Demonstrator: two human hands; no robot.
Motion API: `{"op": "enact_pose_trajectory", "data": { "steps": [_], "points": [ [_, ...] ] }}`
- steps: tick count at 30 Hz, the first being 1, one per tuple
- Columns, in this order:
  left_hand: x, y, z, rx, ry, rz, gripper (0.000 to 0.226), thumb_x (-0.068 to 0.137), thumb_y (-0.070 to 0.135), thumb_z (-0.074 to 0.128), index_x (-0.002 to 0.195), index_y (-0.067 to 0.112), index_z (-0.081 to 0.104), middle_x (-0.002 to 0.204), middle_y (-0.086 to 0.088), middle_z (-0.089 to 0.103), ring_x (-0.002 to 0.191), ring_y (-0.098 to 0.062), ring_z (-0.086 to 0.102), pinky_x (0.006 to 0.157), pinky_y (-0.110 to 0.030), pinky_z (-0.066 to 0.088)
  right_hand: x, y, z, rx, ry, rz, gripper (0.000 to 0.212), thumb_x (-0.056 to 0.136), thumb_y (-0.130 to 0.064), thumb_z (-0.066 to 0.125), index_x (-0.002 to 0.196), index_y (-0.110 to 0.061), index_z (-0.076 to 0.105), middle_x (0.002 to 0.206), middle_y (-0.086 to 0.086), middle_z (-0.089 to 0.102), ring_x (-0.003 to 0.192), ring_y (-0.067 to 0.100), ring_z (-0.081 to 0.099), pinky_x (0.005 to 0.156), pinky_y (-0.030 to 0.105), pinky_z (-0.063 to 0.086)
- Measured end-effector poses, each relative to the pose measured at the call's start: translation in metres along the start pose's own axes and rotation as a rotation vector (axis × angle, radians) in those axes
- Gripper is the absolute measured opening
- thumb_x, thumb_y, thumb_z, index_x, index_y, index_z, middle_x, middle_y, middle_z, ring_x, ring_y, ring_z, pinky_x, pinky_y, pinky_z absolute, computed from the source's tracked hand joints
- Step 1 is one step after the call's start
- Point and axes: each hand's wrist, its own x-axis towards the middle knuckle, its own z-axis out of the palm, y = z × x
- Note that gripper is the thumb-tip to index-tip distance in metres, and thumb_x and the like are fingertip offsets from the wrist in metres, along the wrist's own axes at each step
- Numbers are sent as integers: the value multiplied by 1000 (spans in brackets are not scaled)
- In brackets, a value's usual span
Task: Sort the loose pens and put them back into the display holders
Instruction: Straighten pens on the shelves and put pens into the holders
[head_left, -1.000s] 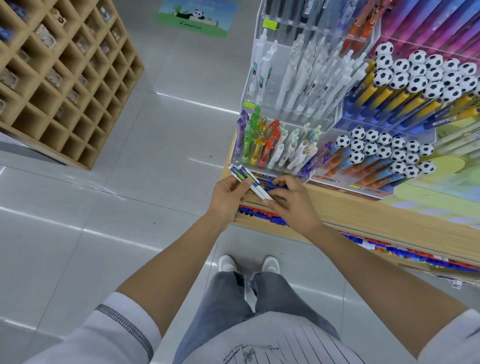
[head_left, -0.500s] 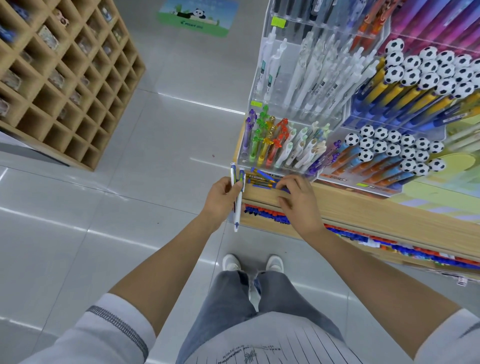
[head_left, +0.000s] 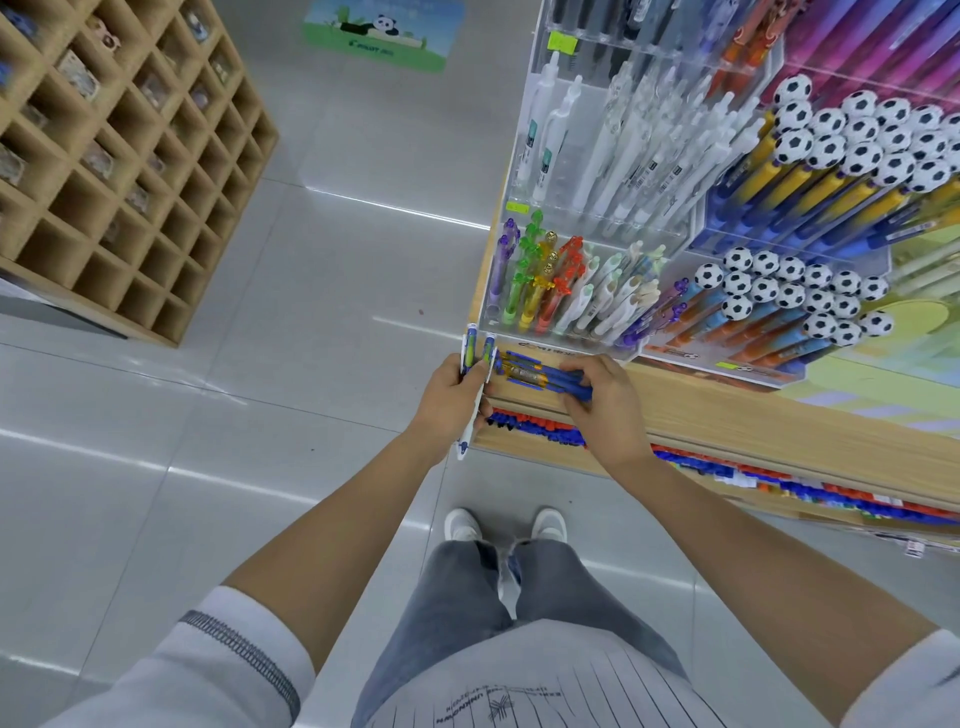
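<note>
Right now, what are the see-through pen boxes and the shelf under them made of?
The clear holders look like glossy hard plastic, maybe acrylic: pens show straight through the walls. The shelf looks like wood or wood-print board: pale tan, fine grain lines, dull finish. Which, I cannot tell.

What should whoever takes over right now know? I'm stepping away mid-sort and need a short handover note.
Left hand: grips two white-and-blue pens together at the corner of the wooden ledge.
Right hand: fingers curled over a bunch of blue pens lying on the ledge, in front of the clear display holder.
Done: the loose pens appear gathered into two like-coloured bunches.
Left: put each bunch into its matching holder; neither is in one yet.
</note>
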Motion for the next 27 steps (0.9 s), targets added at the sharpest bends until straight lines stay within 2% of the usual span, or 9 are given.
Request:
{"op": "enact_pose_trajectory", "data": {
  "steps": [6,10,14,17,21,27],
  "points": [
    [2,-3,-3,55,-41,59,7,94,17,60,95,15,52,74,-9,59,53,-14,53,48,-29,45,6,2,-4,-24,-46,22,35,75,2,72,108,-8,69,103,6,64,96,22,59,89,34,50],
    [3,-4,-3,76,-35,62,14,91,15,64,100,14,54,75,-8,60,54,-13,54,48,-26,46,7,1,-6,-73,-81,19,31,75,-5,75,105,-14,71,99,2,62,97,19,53,82,24,41],
    [3,-4,-3,93,-36,70,15,90,14,65,100,16,53,76,-7,59,52,-11,53,50,-26,48,7,-1,-6,-100,-118,36,30,75,-10,75,105,-12,69,101,4,60,96,20,52,83,27,43],
    [3,-4,-3,98,-40,70,16,90,13,65,100,17,53,74,-6,59,54,-12,53,52,-27,49,5,-1,-8,-68,-175,65,31,76,-10,73,106,-13,66,103,1,60,90,16,53,79,24,43],
    [5,-4,-3,135,-27,71,19,91,13,64,106,14,53,78,-7,61,55,-13,54,54,-27,51,7,1,-12,-33,-211,57,29,75,-10,74,102,-17,67,93,-8,57,82,9,51,71,20,41],
    [5,-4,-2,143,-17,71,20,91,14,64,108,13,53,83,-9,62,59,-14,55,57,-29,52,5,2,-7,-53,-194,45,29,71,-9,76,97,-13,65,91,-5,56,80,11,51,68,21,40]
  ]
}}
